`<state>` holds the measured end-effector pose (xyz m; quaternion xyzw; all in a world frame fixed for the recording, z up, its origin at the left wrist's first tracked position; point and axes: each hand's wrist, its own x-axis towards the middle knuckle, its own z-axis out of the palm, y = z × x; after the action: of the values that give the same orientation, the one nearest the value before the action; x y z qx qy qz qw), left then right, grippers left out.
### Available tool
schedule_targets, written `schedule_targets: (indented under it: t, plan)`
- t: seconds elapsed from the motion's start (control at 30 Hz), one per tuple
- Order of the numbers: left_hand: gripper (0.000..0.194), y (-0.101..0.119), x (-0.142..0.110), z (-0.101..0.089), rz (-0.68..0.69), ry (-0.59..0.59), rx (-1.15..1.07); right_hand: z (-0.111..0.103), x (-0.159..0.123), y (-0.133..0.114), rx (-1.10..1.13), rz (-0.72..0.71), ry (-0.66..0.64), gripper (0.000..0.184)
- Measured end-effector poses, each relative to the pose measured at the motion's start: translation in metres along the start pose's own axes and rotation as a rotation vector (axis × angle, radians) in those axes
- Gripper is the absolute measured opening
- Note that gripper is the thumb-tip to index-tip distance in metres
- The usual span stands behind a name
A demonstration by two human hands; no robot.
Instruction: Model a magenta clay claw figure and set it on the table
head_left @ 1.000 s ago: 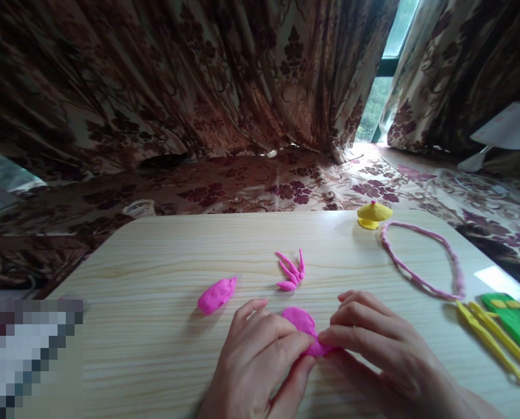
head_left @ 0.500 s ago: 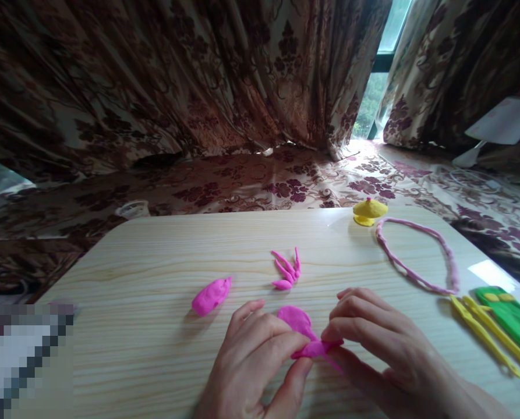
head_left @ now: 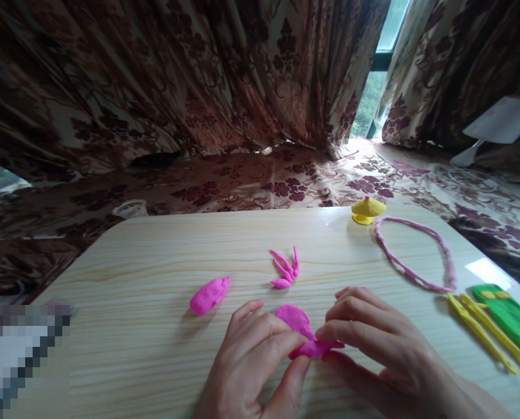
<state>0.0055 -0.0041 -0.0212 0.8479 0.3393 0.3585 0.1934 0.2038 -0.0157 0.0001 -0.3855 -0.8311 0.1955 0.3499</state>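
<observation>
The pink piece you are pinching is bright, matte and clay-like. Its broad, thin lobe fans away from you towards the upper left, with a smooth, rounded outer edge. From there it narrows into a creased, gathered middle. The nearer part runs crosswise as a folded strip, tapering to a point on your right; its left end is partly covered by your grip. You cannot tell from this view whether its underside is touching anything.
</observation>
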Motion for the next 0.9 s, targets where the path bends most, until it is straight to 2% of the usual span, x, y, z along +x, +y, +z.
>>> schedule_targets:
  t: [0.4, 0.57, 0.77, 0.9]
  plan:
    - [0.019, -0.0017, -0.0019, -0.0003, 0.019, -0.049, 0.015, 0.0009, -0.0028, 0.0017, -0.017, -0.021, -0.016, 0.021]
    - [0.018, -0.0013, -0.0027, -0.002, 0.008, -0.043, 0.013, -0.0023, -0.0037, 0.003, -0.069, -0.035, 0.126, 0.028]
    - [0.017, 0.0, -0.0038, -0.0034, 0.001, -0.063, 0.001, -0.0029, -0.0025, 0.0017, 0.002, -0.024, -0.034, 0.029]
    - [0.016, 0.0009, -0.0011, -0.0052, -0.032, -0.082, -0.01, -0.0032, -0.0038, 0.0027, 0.016, -0.025, 0.005, 0.032]
